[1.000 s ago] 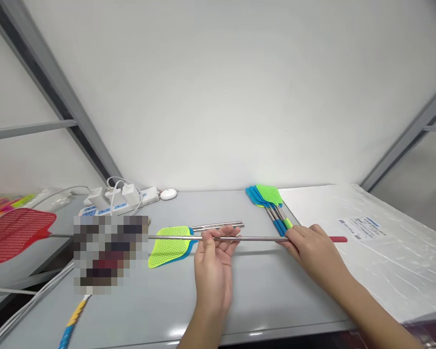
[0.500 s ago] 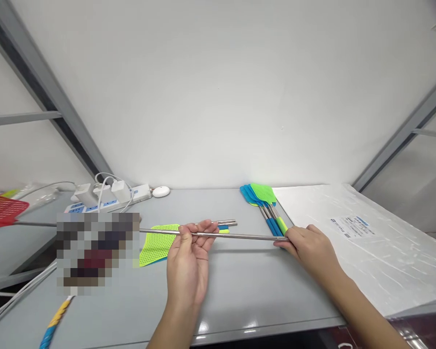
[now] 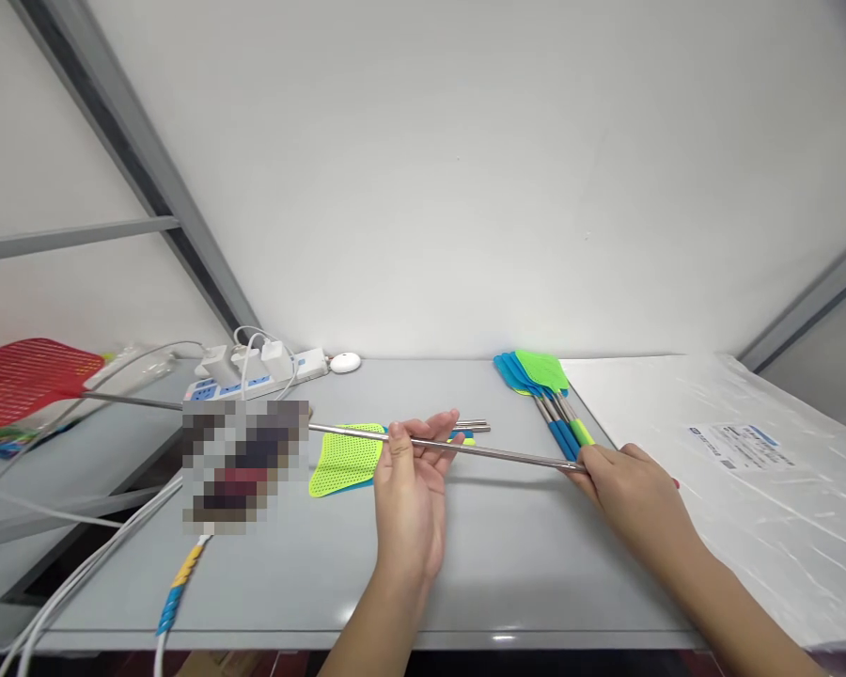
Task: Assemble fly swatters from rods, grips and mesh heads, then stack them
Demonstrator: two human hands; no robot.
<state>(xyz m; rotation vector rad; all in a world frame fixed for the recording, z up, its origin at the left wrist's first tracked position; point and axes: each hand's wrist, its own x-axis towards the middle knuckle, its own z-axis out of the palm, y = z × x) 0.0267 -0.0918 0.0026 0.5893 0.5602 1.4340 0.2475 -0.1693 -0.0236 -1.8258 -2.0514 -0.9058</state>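
A red fly swatter (image 3: 35, 381) with its long metal rod drawn out reaches across the view, its mesh head far to the left. The thumb of my left hand (image 3: 413, 489) presses the rod against the palm, while the fingers stay stretched out. Over the handle end, my right hand (image 3: 631, 489) is wrapped, hiding most of the grip; a red tip pokes out beyond it. Behind my left hand lie a green fly swatter head (image 3: 349, 459), a blue one partly beneath it, and metal rods (image 3: 474, 426). Several blue and green fly swatters (image 3: 542, 376) are bundled near my right hand.
A white power strip (image 3: 204, 387) with plugged-in chargers sits at the back left, beside a small white oval device (image 3: 345, 362). A pixelated patch covers something in front of it. White cables hang at the left. A wrapped white sheet with a label (image 3: 747, 447) lies at the right.
The view has shifted left, so more of the red swatter head shows and things appear farther right. Both hands keep their hold on the rod, which slopes slightly more.
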